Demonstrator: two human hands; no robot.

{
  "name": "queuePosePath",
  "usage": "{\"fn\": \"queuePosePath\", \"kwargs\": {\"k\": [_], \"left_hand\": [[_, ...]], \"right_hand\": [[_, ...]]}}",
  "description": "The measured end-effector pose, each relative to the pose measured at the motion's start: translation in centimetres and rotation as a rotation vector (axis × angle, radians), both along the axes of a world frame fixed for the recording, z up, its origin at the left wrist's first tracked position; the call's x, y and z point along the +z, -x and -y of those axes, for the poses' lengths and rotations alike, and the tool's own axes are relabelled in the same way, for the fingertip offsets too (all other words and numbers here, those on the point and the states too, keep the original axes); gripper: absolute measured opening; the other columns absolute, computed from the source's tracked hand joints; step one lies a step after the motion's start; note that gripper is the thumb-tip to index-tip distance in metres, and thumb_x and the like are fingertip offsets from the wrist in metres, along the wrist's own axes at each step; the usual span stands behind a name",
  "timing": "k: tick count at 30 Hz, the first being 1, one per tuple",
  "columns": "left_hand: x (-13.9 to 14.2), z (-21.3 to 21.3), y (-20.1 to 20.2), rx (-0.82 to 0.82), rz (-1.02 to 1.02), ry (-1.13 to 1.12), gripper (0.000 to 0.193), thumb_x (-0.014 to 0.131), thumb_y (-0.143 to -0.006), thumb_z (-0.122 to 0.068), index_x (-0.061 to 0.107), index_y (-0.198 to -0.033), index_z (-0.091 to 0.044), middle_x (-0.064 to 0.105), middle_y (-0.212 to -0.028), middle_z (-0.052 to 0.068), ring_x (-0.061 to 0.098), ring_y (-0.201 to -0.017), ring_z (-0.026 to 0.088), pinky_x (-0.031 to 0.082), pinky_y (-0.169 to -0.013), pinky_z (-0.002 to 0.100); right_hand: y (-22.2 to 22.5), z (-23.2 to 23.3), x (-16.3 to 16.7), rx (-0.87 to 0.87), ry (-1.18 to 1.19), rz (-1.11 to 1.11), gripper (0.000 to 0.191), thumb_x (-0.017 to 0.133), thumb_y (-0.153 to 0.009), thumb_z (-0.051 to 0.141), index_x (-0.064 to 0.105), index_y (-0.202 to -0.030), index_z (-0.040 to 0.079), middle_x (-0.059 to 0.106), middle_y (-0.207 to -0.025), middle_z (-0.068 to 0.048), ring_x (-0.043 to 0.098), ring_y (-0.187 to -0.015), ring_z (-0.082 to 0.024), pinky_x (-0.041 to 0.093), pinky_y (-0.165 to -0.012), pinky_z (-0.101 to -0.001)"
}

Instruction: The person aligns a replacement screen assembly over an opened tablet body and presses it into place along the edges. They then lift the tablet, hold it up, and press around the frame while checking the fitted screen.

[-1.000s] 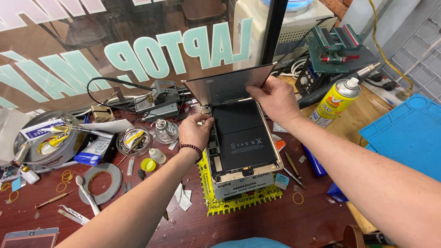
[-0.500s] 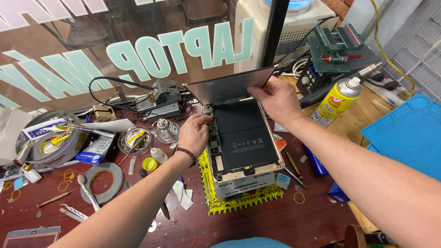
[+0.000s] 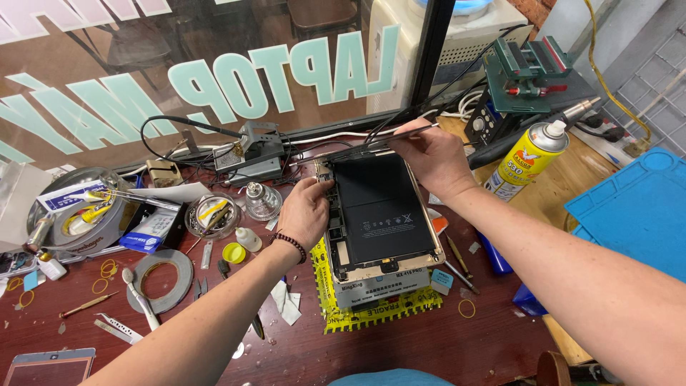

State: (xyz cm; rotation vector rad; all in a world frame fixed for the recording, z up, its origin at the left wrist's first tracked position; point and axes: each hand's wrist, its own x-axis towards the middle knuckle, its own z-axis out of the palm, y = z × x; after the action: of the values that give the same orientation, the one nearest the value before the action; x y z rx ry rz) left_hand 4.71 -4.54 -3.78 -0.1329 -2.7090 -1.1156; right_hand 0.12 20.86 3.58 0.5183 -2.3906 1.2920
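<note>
An opened tablet (image 3: 379, 214) with a large black battery showing lies on a grey block over a yellow mat (image 3: 379, 314). Its detached screen panel (image 3: 357, 151) is raised along the far edge and appears almost edge-on. My right hand (image 3: 429, 157) grips that panel at its right end, above the tablet's far right corner. My left hand (image 3: 304, 211), with a bead bracelet at the wrist, pinches the tablet's left edge near the far left corner, where the small boards sit.
A yellow spray can (image 3: 532, 157) stands to the right, with a blue work mat (image 3: 636, 214) beyond it. A green vise (image 3: 525, 64) is at the back. To the left lie a tape roll (image 3: 163, 279), a glass bottle (image 3: 261, 200) and a round tin of tools (image 3: 78, 214). A window closes off the far side.
My right hand has swung the screen panel further up and back, from showing its grey underside to nearly edge-on. My left hand has stayed on the tablet's left edge.
</note>
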Motion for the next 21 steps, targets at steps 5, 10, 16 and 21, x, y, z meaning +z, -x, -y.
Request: {"fn": "queuePosePath", "kwargs": {"k": [5, 10, 16, 21], "left_hand": [[0.5, -0.4, -0.4, 0.006, 0.022, 0.066, 0.035, 0.054, -0.094, -0.015, 0.071, -0.125, -0.017, 0.063, -0.129, 0.01, 0.064, -0.112, 0.034, 0.052, -0.095, 0.043], [2.1, -1.5, -1.6, 0.038, 0.013, 0.148, 0.034, 0.056, -0.096, -0.023, 0.068, -0.127, -0.015, 0.06, -0.131, 0.014, 0.063, -0.11, 0.037, 0.053, -0.09, 0.047], [3.3, -2.4, -1.9, 0.055, -0.004, 0.251, 0.034, 0.057, -0.098, -0.029, 0.067, -0.126, -0.013, 0.062, -0.122, 0.016, 0.064, -0.108, 0.038, 0.053, -0.086, 0.049], [2.1, -2.2, -0.8, 0.109, 0.079, 0.067, 0.029, 0.057, -0.098, -0.027, 0.072, -0.119, -0.015, 0.067, -0.121, 0.012, 0.065, -0.107, 0.036, 0.053, -0.089, 0.047]], "right_hand": [[0.2, 0.2, 0.4, -0.023, -0.023, 0.031, 0.016, 0.078, -0.093, 0.015, 0.075, -0.107, 0.009, 0.078, -0.089, -0.002, 0.074, -0.08, -0.008, 0.057, -0.071, -0.0243], [0.1, 0.4, 0.6, -0.011, 0.004, 0.039, 0.017, 0.078, -0.092, 0.015, 0.075, -0.107, 0.009, 0.078, -0.089, -0.002, 0.074, -0.08, -0.007, 0.057, -0.071, -0.0236], [-0.2, 0.2, 0.7, -0.004, 0.01, 0.021, 0.016, 0.078, -0.093, 0.014, 0.075, -0.108, 0.009, 0.079, -0.092, -0.003, 0.075, -0.083, -0.008, 0.058, -0.072, -0.0234], [-0.5, 0.3, 0.9, -0.026, 0.003, 0.055, 0.017, 0.077, -0.091, 0.014, 0.076, -0.107, 0.01, 0.079, -0.094, -0.002, 0.075, -0.084, -0.008, 0.058, -0.074, -0.0237]]}}
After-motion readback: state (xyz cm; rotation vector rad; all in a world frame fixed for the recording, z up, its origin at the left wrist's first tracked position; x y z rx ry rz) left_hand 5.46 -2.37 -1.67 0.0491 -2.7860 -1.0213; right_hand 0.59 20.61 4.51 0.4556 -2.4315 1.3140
